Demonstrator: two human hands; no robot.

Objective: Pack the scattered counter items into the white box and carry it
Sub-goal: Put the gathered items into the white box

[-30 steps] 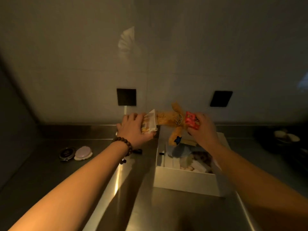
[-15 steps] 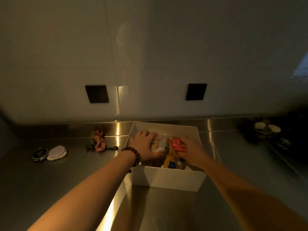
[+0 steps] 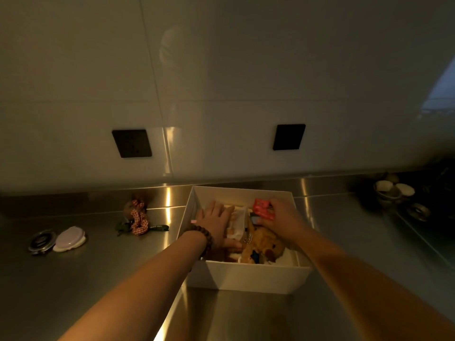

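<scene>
Steel counter (image 3: 73, 279) bears white box (image 3: 246, 276) (crammed): left hand (image 3: 216, 225) grips packet (image 3: 237, 223), right hand (image 3: 283, 220) red pack (image 3: 263, 209).

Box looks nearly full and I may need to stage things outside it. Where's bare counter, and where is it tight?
Bare steel counter lies in front of the white box, and between the round lids and the checkered scrunchie. Right of the box is bare up to the small bowls. The box is crowded: plush toy, packets, left hand, right hand.
</scene>
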